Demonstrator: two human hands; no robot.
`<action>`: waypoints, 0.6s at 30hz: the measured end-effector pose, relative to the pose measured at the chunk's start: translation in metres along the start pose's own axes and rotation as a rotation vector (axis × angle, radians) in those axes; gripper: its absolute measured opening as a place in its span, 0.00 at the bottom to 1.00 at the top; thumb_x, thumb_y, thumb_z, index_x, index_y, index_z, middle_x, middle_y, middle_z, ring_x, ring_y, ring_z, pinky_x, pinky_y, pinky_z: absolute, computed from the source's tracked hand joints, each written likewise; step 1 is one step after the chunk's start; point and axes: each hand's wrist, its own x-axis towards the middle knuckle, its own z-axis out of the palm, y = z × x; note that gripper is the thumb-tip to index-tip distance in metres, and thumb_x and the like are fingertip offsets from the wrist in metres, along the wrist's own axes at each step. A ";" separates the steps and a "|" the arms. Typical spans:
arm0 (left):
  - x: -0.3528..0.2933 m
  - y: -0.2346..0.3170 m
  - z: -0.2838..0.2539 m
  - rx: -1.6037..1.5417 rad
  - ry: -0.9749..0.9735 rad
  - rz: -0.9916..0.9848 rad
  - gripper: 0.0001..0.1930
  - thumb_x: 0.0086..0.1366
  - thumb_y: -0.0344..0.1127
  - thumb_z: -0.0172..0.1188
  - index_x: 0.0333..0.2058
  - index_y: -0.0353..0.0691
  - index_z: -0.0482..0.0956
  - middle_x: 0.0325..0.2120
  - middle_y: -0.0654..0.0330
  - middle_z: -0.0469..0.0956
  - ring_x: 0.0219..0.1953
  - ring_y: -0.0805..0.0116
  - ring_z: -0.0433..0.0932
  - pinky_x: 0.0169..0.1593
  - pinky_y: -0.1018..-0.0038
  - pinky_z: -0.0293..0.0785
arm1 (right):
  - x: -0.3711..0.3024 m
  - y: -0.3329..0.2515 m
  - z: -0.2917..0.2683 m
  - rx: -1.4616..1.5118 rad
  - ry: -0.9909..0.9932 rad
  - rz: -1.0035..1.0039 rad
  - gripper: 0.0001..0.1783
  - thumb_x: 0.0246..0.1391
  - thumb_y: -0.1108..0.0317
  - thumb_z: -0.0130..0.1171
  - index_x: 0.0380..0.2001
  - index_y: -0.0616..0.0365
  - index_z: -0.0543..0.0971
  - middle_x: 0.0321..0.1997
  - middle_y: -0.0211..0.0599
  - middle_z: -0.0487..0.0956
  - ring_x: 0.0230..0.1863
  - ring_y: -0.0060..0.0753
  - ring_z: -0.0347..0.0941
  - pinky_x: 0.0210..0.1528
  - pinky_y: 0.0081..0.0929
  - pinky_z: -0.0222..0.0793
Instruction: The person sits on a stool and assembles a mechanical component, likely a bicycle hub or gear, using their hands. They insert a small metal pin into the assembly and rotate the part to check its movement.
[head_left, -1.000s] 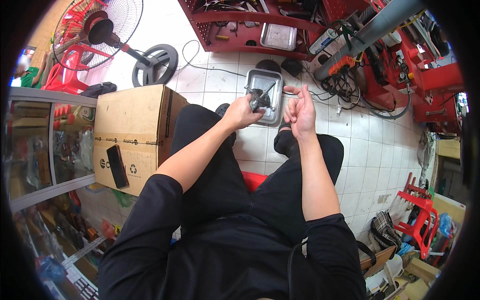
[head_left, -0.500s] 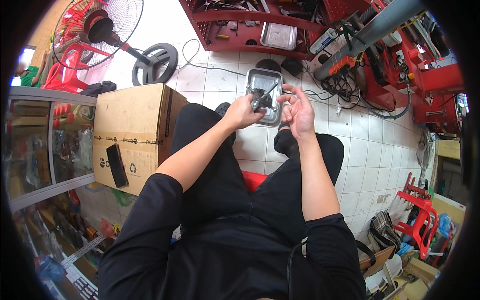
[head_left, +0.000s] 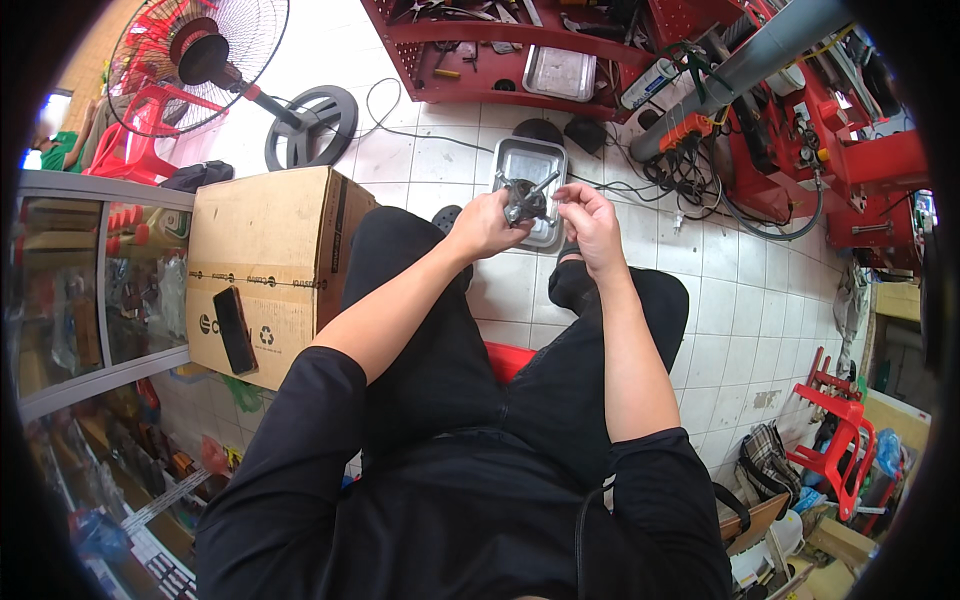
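My left hand (head_left: 482, 226) is closed around a dark grey metal machine part (head_left: 526, 200) with short arms sticking out, one a lighter rod pointing up and to the right. Just right of the part is my right hand (head_left: 592, 222), its fingers curled in toward the part's edge with thumb and index close together. Whether those fingertips hold something small, or touch the part, is too fine to make out. Beneath the part, a shallow silver metal tray (head_left: 545, 158) rests on the floor between my feet.
At my left stands a cardboard box (head_left: 255, 245) with a phone (head_left: 234, 330) on it, beside a glass cabinet (head_left: 110, 190). A fan (head_left: 310, 128) is at far left. Ahead is a red tool cart (head_left: 480, 75); cables (head_left: 690, 180) and red machinery (head_left: 870, 165) fill the right.
My right hand's fingers have curled in from a spread, raised pose and come closer to the metal part. My left hand keeps its hold in almost the same place.
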 end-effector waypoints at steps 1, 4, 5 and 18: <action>0.000 -0.001 0.000 -0.002 0.003 0.004 0.18 0.49 0.43 0.64 0.30 0.34 0.74 0.23 0.46 0.77 0.30 0.47 0.77 0.35 0.60 0.73 | -0.002 -0.004 0.007 -0.008 0.009 -0.013 0.10 0.49 0.75 0.52 0.36 0.62 0.77 0.21 0.18 0.69 0.21 0.09 0.58 0.23 0.12 0.53; -0.001 0.005 -0.003 -0.022 -0.025 -0.026 0.18 0.48 0.43 0.64 0.31 0.34 0.75 0.23 0.46 0.77 0.30 0.47 0.77 0.35 0.60 0.73 | -0.003 -0.006 0.009 -0.028 -0.008 -0.008 0.09 0.49 0.75 0.53 0.36 0.61 0.77 0.21 0.18 0.68 0.20 0.09 0.58 0.23 0.12 0.52; -0.001 0.004 -0.002 -0.015 -0.023 -0.023 0.18 0.48 0.43 0.64 0.31 0.34 0.75 0.23 0.46 0.77 0.30 0.46 0.77 0.36 0.60 0.73 | -0.003 -0.005 0.008 -0.035 -0.021 0.001 0.09 0.49 0.75 0.53 0.36 0.61 0.77 0.20 0.18 0.68 0.20 0.09 0.58 0.23 0.12 0.52; -0.001 0.006 -0.004 0.006 -0.051 -0.036 0.16 0.48 0.42 0.64 0.30 0.35 0.75 0.23 0.46 0.77 0.30 0.46 0.77 0.35 0.59 0.73 | 0.002 0.004 0.012 -0.059 0.002 -0.087 0.11 0.52 0.72 0.58 0.40 0.61 0.77 0.20 0.18 0.70 0.22 0.08 0.61 0.25 0.11 0.54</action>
